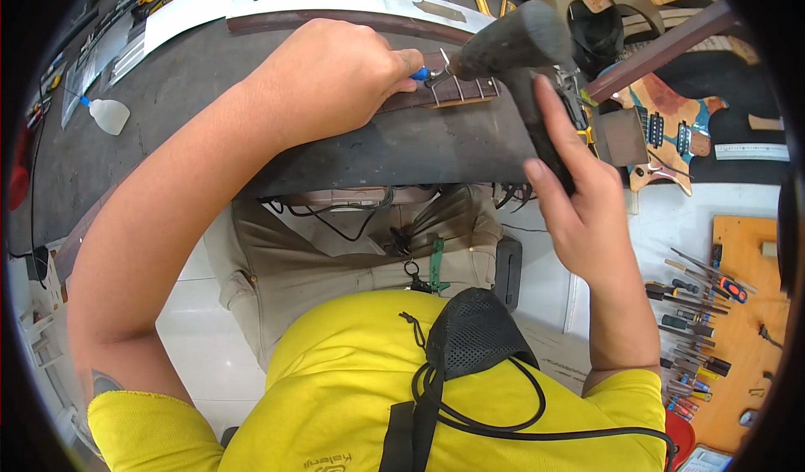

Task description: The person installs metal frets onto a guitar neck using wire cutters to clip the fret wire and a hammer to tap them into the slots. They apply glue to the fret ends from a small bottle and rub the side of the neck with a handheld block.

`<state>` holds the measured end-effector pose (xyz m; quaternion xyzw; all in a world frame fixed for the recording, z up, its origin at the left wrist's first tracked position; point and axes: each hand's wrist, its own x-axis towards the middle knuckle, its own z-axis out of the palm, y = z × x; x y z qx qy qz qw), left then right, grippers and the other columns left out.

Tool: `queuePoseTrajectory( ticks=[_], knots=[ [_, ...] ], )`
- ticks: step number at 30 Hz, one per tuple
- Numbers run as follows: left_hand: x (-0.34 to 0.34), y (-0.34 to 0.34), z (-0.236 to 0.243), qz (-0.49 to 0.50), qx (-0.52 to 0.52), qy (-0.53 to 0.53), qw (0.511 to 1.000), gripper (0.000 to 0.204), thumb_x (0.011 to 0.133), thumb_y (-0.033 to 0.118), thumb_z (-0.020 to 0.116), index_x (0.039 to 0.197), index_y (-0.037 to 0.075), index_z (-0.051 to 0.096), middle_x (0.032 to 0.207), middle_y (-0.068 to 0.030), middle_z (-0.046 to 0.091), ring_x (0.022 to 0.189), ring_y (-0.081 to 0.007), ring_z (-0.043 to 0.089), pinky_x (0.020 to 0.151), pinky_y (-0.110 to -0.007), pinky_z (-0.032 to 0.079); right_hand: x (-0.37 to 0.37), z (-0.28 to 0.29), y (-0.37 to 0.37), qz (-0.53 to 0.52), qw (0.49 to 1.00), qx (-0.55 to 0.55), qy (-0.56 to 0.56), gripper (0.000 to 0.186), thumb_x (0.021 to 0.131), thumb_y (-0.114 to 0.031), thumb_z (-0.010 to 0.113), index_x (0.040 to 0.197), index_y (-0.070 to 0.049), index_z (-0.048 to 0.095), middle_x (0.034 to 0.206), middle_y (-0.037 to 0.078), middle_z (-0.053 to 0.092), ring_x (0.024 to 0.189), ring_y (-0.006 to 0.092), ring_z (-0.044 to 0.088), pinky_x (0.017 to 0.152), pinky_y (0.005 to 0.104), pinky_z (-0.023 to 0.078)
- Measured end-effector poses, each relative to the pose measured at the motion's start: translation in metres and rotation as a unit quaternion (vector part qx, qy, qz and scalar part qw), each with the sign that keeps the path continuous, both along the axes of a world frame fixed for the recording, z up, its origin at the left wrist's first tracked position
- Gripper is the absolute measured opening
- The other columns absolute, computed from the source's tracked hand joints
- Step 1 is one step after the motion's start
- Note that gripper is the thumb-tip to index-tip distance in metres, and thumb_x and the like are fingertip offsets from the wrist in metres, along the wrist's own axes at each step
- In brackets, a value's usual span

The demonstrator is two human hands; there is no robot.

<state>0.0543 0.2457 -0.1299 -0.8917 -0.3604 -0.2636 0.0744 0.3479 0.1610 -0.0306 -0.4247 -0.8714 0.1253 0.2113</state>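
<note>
Two firm grips: our left fingers clamp a blue-and-metal tool, our right fingers a dark mallet; the fretted neck on the table extends lengthwise rightward from the left, nearer fingers.

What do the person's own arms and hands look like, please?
The left hand and right hand are ungloved, with bare wrists and forearms. Short yellow sleeves cover part of the upper arms. A dark mark shows near the left sleeve's hem; its nature is unclear.

Bench front passable — mallet obstructs fretted neck.
</note>
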Motion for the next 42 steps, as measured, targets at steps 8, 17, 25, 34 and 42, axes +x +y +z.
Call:
queuePoseTrajectory(
  ticks=[8,17,25,34,42],
  knots=[
    [-0.001,-0.001,0.001,-0.039,-0.005,-0.018,0.999,0.026,0.100,0.022,0.079,0.119,0.005,0.080,0.080,-0.0155,0.075,0.075,-0.0381,0.074,0.068,-0.048,0.059,-0.005,0.004,-0.008,-0.056,0.990,-0.129,-0.004,0.068,0.106,0.003,0.065,0.169,0.009,0.041,0.172,0.025,0.050,0.154,0.0339,0.057,0.123,0.0379,0.045],
    [-0.001,-0.001,0.002,-0.048,-0.003,-0.012,0.999,0.026,0.100,0.023,0.079,0.119,0.005,0.081,0.081,-0.0151,0.075,0.074,-0.0375,0.074,0.068,-0.048,0.058,-0.001,-0.010,-0.007,-0.041,0.998,-0.045,0.011,0.069,0.106,0.003,0.064,0.171,0.003,0.041,0.171,0.024,0.052,0.151,0.0379,0.060,0.120,0.0376,0.047],
    [0.002,-0.002,0.004,-0.059,-0.015,0.003,0.998,0.024,0.102,0.026,0.076,0.117,0.008,0.081,0.081,-0.0160,0.078,0.082,-0.0349,0.080,0.072,-0.047,0.062,0.000,-0.014,-0.010,-0.052,0.997,-0.044,0.024,0.069,0.106,0.001,0.065,0.171,0.003,0.041,0.172,0.024,0.052,0.152,0.0364,0.059,0.121,0.0369,0.046],
    [0.003,-0.001,0.003,-0.066,-0.023,-0.002,0.998,0.028,0.099,0.023,0.079,0.122,0.007,0.081,0.082,-0.0157,0.074,0.075,-0.0382,0.073,0.068,-0.049,0.058,0.004,-0.014,-0.012,-0.062,0.994,-0.059,0.061,0.070,0.106,0.001,0.065,0.172,0.000,0.041,0.168,0.026,0.054,0.148,0.0394,0.062,0.118,0.0357,0.049],
    [0.000,0.001,0.000,-0.048,-0.038,-0.024,0.998,0.026,0.100,0.026,0.078,0.117,0.006,0.082,0.083,-0.0207,0.078,0.082,-0.0387,0.078,0.075,-0.050,0.062,0.005,-0.001,-0.014,-0.074,0.995,-0.064,0.025,0.069,0.108,-0.003,0.065,0.172,0.001,0.040,0.172,0.023,0.052,0.149,0.0337,0.062,0.119,0.0385,0.048]
  ],
)
